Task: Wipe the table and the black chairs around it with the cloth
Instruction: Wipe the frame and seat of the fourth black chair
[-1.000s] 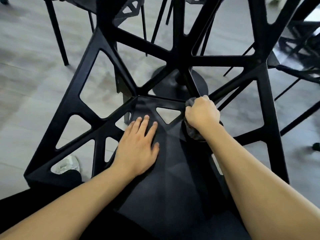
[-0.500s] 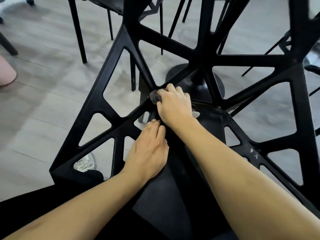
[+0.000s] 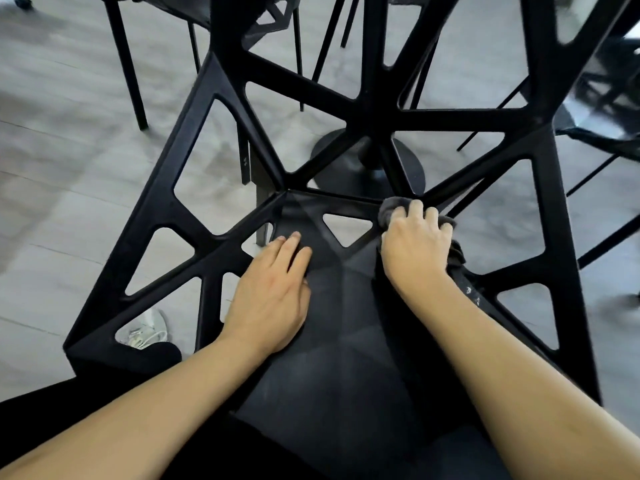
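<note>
A black chair (image 3: 346, 358) with a web of triangular cut-outs fills the view right below me. My left hand (image 3: 273, 292) lies flat on its seat, fingers together, holding nothing. My right hand (image 3: 414, 244) is shut on a dark grey cloth (image 3: 389, 207), pressing it on the chair where the seat meets the back, at the right side. Part of the cloth hangs out under the wrist. The table's round black base (image 3: 332, 164) shows through the chair's back; the tabletop is out of view.
Thin black legs of other chairs (image 3: 130, 74) stand on the grey wood floor (image 3: 52, 161) at the far left, top and right. A white shoe (image 3: 147, 332) shows through a cut-out at the lower left.
My right hand has slid the cloth from the left of the seat-back joint to its right side. The left hand stays flat on the seat.
</note>
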The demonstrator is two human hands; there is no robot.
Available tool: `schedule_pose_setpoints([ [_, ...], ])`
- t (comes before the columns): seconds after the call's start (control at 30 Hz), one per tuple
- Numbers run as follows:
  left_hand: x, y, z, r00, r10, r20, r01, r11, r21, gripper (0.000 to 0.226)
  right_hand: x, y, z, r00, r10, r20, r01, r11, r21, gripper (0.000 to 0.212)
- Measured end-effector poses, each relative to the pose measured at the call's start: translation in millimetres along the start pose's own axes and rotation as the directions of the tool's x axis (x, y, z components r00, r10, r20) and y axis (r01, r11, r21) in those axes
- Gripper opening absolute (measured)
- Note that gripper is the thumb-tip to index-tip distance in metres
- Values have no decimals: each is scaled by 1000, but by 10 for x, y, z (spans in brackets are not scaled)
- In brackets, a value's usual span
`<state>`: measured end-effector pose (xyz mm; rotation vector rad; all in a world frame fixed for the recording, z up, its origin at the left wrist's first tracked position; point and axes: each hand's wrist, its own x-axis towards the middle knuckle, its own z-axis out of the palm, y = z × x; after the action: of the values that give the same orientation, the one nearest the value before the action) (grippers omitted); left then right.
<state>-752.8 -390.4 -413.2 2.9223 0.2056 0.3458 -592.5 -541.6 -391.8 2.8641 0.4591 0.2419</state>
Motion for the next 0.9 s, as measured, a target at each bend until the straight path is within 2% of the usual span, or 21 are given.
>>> schedule_pose_setpoints([
  [0.17,-8,-43,51,999,16,39,-16,1000,15,49,89,101,-141,996,-6,94,6,1000,7,30],
  [0.37,5,-47,80,999,-5,49,6,1000,-22,49,187,90,-201,978,91,188,-148,938,313,27],
  [0.47,-2,-69,92,999,-5,49,7,999,-34,48,145,180,-163,981,42,188,-106,931,350,29],
  [0.57,-18,-98,109,998,-2,65,5,999,-54,54,123,248,-60,995,-23,93,6,984,179,25],
  [0.63,-17,-105,141,996,-6,85,13,997,-82,55,114,210,-6,1000,-8,4,8,992,129,22],
  [0.77,103,-182,-3,985,-27,173,62,979,-197,58,174,238,-49,998,-14,61,-2,966,259,27],
  [0.9,334,-442,-243,952,11,306,73,962,-262,64,-118,248,-19,984,-170,48,131,886,444,29],
])
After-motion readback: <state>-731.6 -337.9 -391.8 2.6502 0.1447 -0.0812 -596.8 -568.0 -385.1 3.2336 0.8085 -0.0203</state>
